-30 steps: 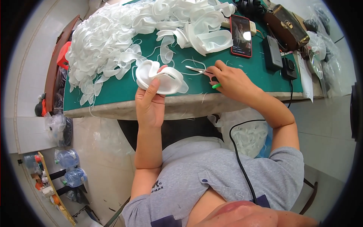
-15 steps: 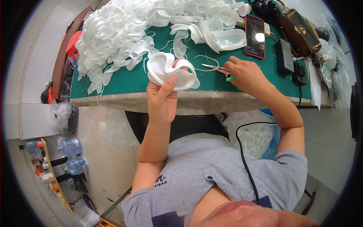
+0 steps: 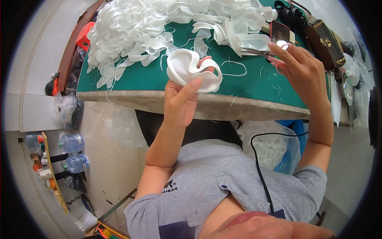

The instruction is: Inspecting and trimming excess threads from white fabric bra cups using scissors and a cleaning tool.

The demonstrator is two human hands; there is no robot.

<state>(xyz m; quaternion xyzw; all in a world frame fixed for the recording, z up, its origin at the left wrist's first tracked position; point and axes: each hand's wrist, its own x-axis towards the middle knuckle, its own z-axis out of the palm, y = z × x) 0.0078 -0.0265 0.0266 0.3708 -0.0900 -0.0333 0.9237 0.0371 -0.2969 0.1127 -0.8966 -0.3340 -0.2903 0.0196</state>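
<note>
My left hand [image 3: 181, 102] grips a white curved fabric piece [image 3: 180, 65] with thick rolled edges, thumb in front and fingers behind it. The piece is raised over the near edge of the green tabletop [image 3: 139, 81]. Further right, my right hand [image 3: 305, 75] has a small pair of scissors [image 3: 258, 51] with pink handles, its blades pointing left and a little apart. The scissors are away from the fabric piece and overlap the lower part of a phone [image 3: 279, 32]. A white cord loop [image 3: 235, 74] lies on the table between my hands.
A big heap of white fabric pieces [image 3: 127, 36] covers the table's far left and middle. At the right are a brown case [image 3: 327, 42] and cables. A black cable [image 3: 258, 163] hangs across my front. Below the table sits a plastic bag of white pieces [image 3: 270, 151].
My right hand has lifted the scissors to the right, away from the fabric piece and in front of the phone. My left hand still holds the piece, shifted slightly right in view.
</note>
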